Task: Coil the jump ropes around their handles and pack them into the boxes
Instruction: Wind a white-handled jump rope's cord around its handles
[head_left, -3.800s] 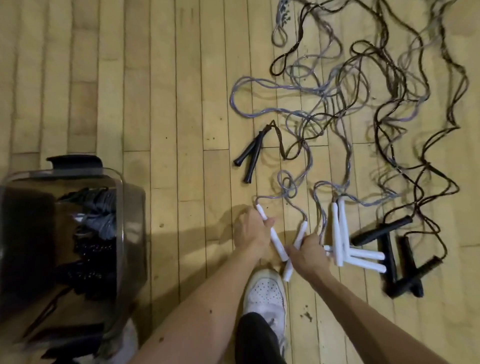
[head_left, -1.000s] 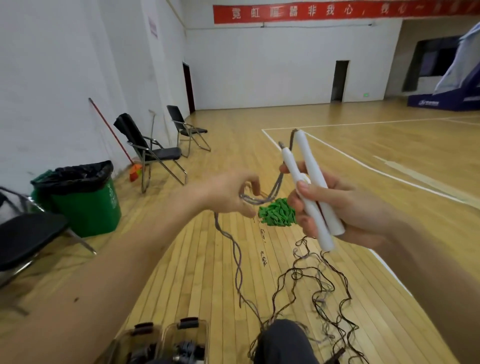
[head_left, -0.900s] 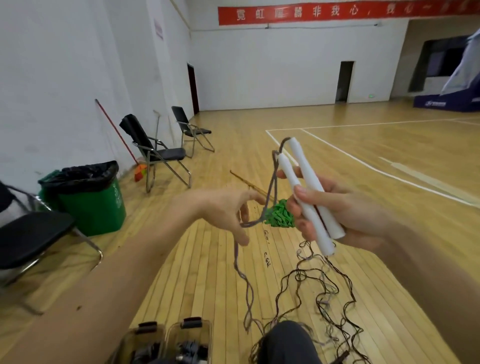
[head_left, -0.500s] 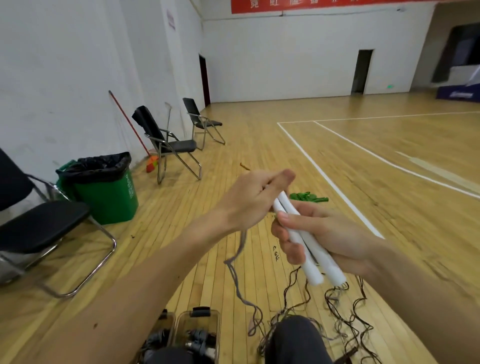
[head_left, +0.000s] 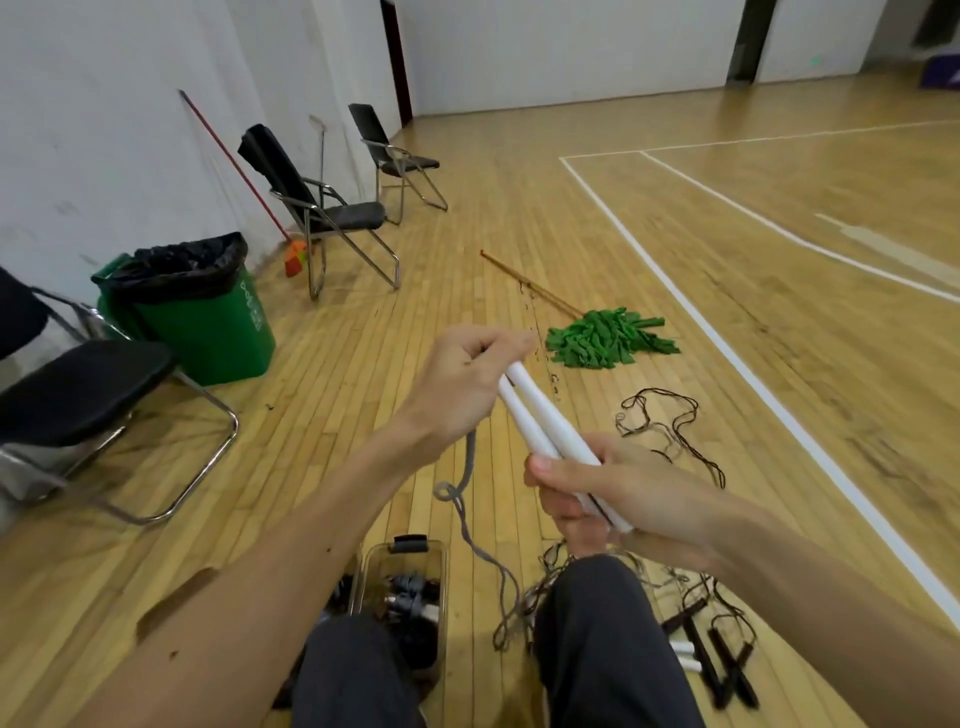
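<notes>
**A:** Head view: where are the paired white plastic handles (head_left: 540, 421)?

**B:** Your right hand (head_left: 613, 488) grips their near ends; they slant far-left to your left hand (head_left: 457, 389), which pinches the grey cord (head_left: 470, 457).

Wood floor (head_left: 519, 218): green mop (head_left: 608, 338), tangled ropes (head_left: 670, 431), clear box (head_left: 405, 587).

Two white handles (head_left: 545, 426), three folding chairs (head_left: 340, 214), one green bin (head_left: 208, 327), one green mop (head_left: 608, 339), one broom (head_left: 294, 260)
</notes>
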